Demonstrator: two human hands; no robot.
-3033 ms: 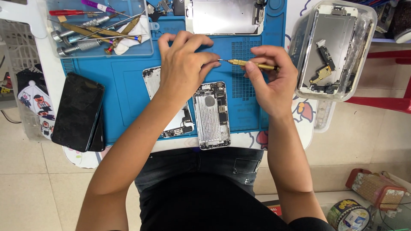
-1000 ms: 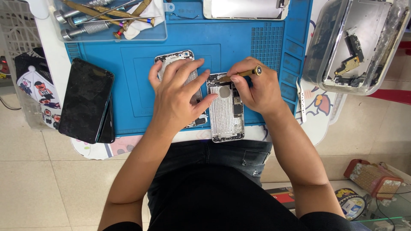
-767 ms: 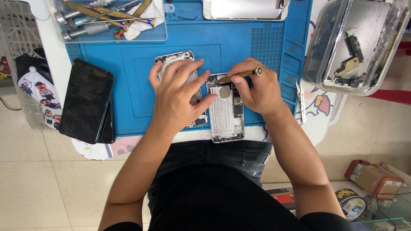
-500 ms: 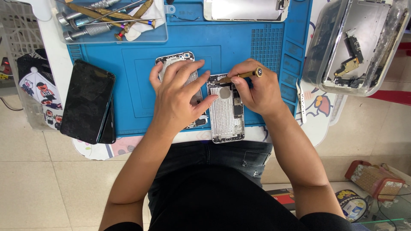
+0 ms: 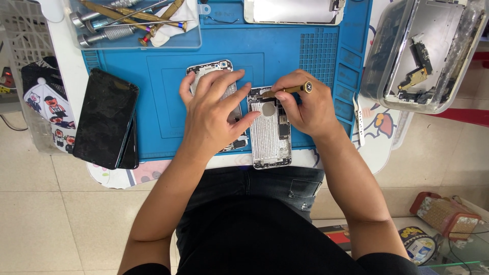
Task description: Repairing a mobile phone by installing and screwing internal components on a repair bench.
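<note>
Phone shell (image 5: 270, 135), opened and probably delicate, lies on the blue mat (image 5: 153, 76); left hand (image 5: 214, 109) steadies it with spread fingers while right hand (image 5: 305, 104) pinches a small screwdriver (image 5: 288, 90).

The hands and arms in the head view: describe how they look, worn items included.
Both arms are bare all the way down; only a dark sleeve edge shows near the bottom of the frame on each side. The left hand and right hand wear no gloves, and no rings, watch or bracelet are visible. Fingernails are short. No markings can be made out.
</note>
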